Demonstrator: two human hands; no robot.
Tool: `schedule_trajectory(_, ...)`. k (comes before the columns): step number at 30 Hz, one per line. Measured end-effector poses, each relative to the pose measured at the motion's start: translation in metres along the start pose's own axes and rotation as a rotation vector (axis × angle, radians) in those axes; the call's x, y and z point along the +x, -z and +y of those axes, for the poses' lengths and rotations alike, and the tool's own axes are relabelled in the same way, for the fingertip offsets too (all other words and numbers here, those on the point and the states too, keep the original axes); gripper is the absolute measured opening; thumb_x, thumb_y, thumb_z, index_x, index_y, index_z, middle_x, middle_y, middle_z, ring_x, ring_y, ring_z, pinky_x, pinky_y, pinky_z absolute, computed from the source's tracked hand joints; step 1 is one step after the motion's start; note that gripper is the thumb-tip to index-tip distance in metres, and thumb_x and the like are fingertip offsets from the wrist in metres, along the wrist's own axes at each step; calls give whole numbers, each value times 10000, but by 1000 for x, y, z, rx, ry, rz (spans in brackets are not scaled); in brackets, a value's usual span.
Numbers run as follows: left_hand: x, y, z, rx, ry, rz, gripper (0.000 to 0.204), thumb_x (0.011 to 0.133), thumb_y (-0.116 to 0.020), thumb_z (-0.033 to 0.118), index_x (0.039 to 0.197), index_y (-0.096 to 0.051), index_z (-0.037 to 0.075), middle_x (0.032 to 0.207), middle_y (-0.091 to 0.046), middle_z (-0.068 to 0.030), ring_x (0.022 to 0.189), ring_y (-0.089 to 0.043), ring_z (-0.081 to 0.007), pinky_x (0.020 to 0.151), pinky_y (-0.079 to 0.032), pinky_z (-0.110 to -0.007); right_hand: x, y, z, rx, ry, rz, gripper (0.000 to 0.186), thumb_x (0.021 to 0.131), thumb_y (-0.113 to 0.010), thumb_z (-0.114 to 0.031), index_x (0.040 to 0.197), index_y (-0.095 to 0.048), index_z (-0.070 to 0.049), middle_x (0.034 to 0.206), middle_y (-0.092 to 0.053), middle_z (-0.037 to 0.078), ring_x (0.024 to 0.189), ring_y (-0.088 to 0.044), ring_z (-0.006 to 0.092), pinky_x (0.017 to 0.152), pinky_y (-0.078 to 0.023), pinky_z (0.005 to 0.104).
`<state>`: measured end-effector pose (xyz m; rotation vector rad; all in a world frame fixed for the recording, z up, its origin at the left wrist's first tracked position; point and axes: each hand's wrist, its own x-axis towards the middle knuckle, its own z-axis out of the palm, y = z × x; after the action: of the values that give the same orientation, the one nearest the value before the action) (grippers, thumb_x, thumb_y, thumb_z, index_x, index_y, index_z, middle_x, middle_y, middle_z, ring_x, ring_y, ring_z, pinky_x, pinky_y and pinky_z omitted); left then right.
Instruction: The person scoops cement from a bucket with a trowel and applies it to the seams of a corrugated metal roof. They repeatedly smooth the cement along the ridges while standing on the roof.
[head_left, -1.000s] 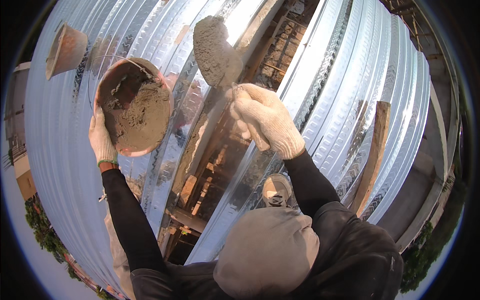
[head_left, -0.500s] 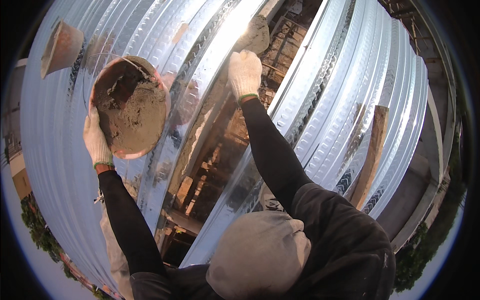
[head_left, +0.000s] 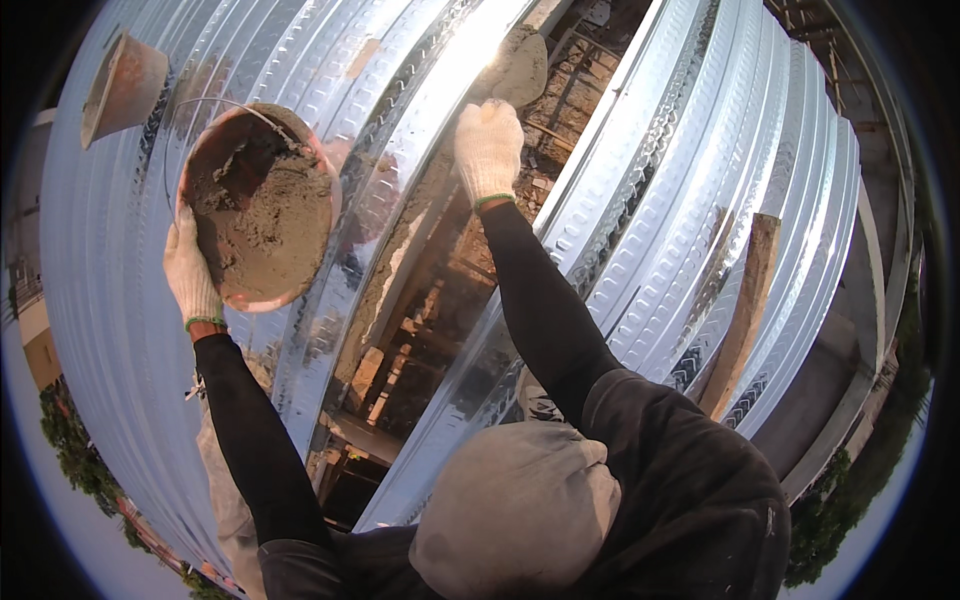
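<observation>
My left hand (head_left: 192,270), in a pale knit glove, grips the rim of a round bucket (head_left: 335,215) partly filled with wet grey-brown mortar (head_left: 262,215). The bucket is tipped so its mouth faces me, and its thin wire handle arcs over the far side. In my right hand (head_left: 488,150), gloved alike and closed, is a trowel (head_left: 522,68); the fist hides its handle. Mortar coats the trowel's blade, which is over a narrow concrete ledge (head_left: 400,250) beside the gap between the metal sheets.
Shiny ribbed metal decking (head_left: 640,200) spreads on both sides of a long open gap (head_left: 415,345) with a lower level visible below. A second bucket (head_left: 128,90) lies at the far left. A wooden plank (head_left: 742,310) rests on the right-hand sheets.
The bucket and my left hand have shifted very slightly away from me. The trowel blade has moved a little to the right while my right hand stays nearly in place.
</observation>
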<state>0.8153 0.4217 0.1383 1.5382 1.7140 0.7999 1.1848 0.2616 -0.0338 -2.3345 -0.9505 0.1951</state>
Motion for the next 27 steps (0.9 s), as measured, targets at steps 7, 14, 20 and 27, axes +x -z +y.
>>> schedule_trajectory(7, 8, 8, -11, -7, -39, -1, 638, 1119, -689, 581, 1304, -767, -24, 1170, -757, -50, 1035, -677, -136, 933, -556, -324, 2, 8, -9, -317, 273, -33, 396, 623, -989, -100, 937, -759, -27, 964, -754, 202, 1016, -749, 370, 862, -635, 463)
schedule_trajectory(14, 9, 4, -12, -16, -17, -19, 645, 1121, -695, 568, 1322, -762, -41, 1171, -761, -44, 1035, -676, -131, 929, -551, -318, 9, 7, 6, -59, 198, -97, 178, 820, -864, -138, 907, -751, -31, 994, -760, 202, 1010, -746, 402, 862, -635, 466)
schedule_trajectory(20, 9, 15, -15, 18, -29, -12, 635, 1114, -706, 570, 1303, -766, -34, 1144, -752, -31, 1011, -666, -120, 909, -548, -309, 14, 31, 3, -254, 185, 93, 150, 932, -735, -147, 914, -778, -5, 969, -776, 193, 1010, -764, 386, 866, -639, 473)
schedule_trajectory(27, 3, -1, -3, -41, -14, -19, 625, 1116, -700, 572, 1281, -769, -27, 1157, -748, -32, 1014, -662, -113, 902, -550, -310, 51, 23, 10, -418, 214, -52, 194, 949, -694, -119, 920, -855, -15, 984, -826, 207, 973, -805, 375, 849, -643, 488)
